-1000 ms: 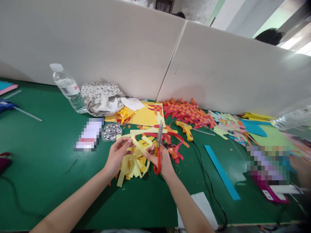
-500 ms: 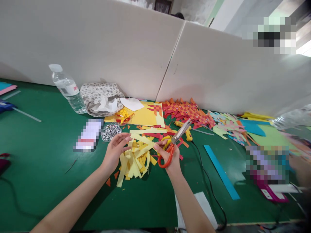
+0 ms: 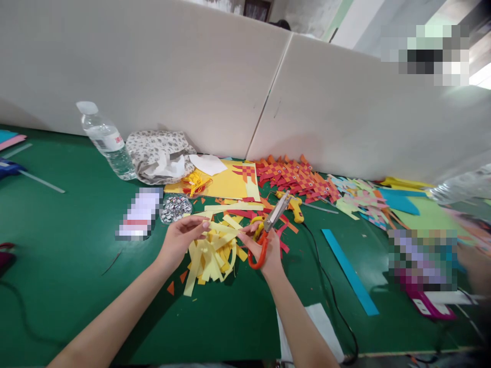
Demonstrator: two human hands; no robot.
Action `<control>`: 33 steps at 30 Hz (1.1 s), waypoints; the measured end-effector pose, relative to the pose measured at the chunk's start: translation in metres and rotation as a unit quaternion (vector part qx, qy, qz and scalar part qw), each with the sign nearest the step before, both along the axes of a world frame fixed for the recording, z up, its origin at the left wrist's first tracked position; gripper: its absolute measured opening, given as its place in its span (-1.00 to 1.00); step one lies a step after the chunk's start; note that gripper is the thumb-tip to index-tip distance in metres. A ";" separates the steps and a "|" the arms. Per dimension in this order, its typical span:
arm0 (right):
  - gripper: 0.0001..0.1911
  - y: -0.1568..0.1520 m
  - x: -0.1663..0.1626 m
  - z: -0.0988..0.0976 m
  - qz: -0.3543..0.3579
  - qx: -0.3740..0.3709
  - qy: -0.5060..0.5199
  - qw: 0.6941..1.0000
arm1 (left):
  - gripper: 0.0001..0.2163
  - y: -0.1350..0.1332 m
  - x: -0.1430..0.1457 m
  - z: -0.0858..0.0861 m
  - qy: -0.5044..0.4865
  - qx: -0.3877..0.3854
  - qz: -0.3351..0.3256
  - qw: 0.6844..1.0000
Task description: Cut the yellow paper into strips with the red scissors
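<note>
A pale yellow paper strip [image 3: 223,228] stretches between my two hands above a heap of yellow paper strips [image 3: 213,258]. My left hand [image 3: 183,236] pinches its left end between thumb and fingers. At the other end, my right hand [image 3: 266,250] holds the strip with thumb and fingertips. A pair of scissors [image 3: 276,210] with orange and yellow handles also hangs in my right hand, blades pointing up and away. Just behind the heap lies another pale strip [image 3: 233,207] among red and orange paper scraps.
Woven red-orange paper fish [image 3: 301,176] are piled by the partition, near a yellow glue gun [image 3: 296,208]. A water bottle [image 3: 109,143], a cloth pouch [image 3: 161,148] and a bag of googly eyes [image 3: 175,208] stand left. A blue strip [image 3: 350,271] lies right.
My left hand has closed onto the strip's left end, where its fingers were apart. The strip now runs between both hands, and the scissors have shifted slightly left and down.
</note>
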State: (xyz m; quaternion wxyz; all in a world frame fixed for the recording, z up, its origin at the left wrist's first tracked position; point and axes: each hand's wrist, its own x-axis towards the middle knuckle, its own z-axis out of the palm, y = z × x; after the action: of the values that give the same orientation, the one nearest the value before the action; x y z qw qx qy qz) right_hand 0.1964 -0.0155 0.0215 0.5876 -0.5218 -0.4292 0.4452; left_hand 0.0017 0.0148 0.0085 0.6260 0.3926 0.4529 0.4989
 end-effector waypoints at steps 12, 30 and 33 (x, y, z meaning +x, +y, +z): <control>-0.65 0.004 0.007 -0.005 -0.063 0.025 0.038 0.997 | -0.87 0.000 0.001 0.003 0.094 0.044 -0.043 0.994; -0.61 0.002 -0.002 -0.010 -0.044 0.011 0.051 0.998 | -0.84 -0.006 0.009 0.005 0.061 -0.048 -0.062 0.995; -0.60 -0.002 -0.010 -0.012 -0.020 -0.007 0.043 0.999 | -0.84 -0.011 0.014 0.001 0.043 -0.041 -0.084 0.995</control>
State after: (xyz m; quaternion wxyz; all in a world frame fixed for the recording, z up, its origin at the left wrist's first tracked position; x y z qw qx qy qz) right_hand 0.1865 -0.0171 0.0096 0.6105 -0.5148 -0.3897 0.4587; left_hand 0.0155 0.0043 0.0095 0.6611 0.4244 0.4648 0.4084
